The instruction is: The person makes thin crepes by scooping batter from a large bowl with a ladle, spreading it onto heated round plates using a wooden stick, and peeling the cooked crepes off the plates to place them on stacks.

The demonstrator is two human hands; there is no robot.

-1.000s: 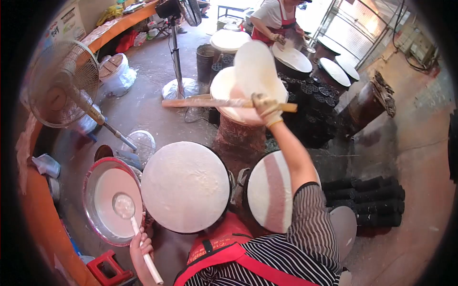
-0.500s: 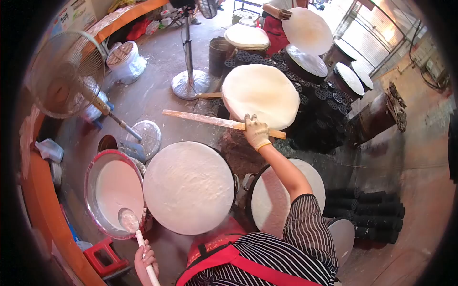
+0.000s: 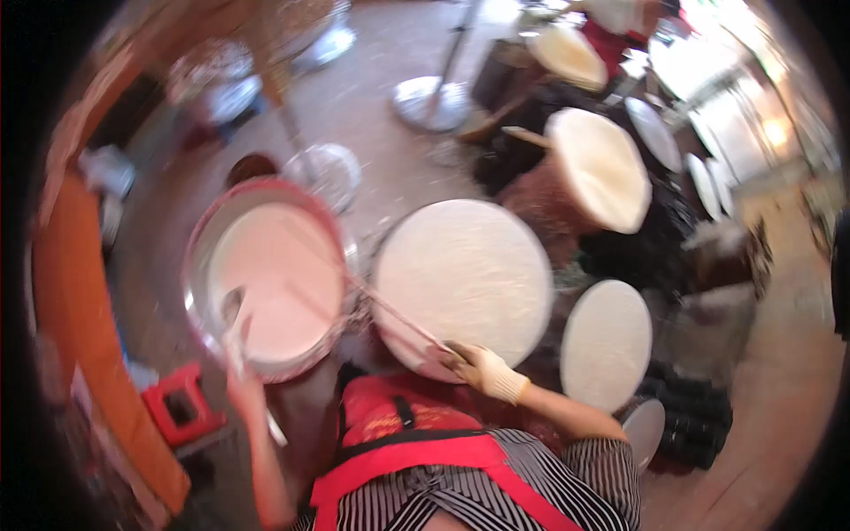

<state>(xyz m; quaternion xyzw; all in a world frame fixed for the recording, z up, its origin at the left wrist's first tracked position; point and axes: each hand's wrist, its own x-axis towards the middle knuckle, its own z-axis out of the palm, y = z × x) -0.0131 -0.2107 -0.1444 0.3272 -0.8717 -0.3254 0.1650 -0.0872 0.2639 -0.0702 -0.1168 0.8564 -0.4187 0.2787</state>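
Note:
My bare left hand is closed on the pale handle of a ladle, whose bowl is in the pale batter of a wide red-rimmed basin. My gloved right hand grips a long thin wooden stick near the front edge of a round griddle covered by a pale sheet. The stick slants left from this hand toward the basin, blurred at its far end. A second pale round griddle lies to the right. Beyond, round pale sheets lie on a drum-like stand.
A red stool stands left, beside an orange counter edge. Fan stands are behind the basin. Black cylinders lie at the right. Another person in a red apron is at the far back among more griddles.
The view has turned. My right hand has moved from the stack of sheets back to the near griddle, still holding the stick. My left hand has kept the ladle, now farther into the basin.

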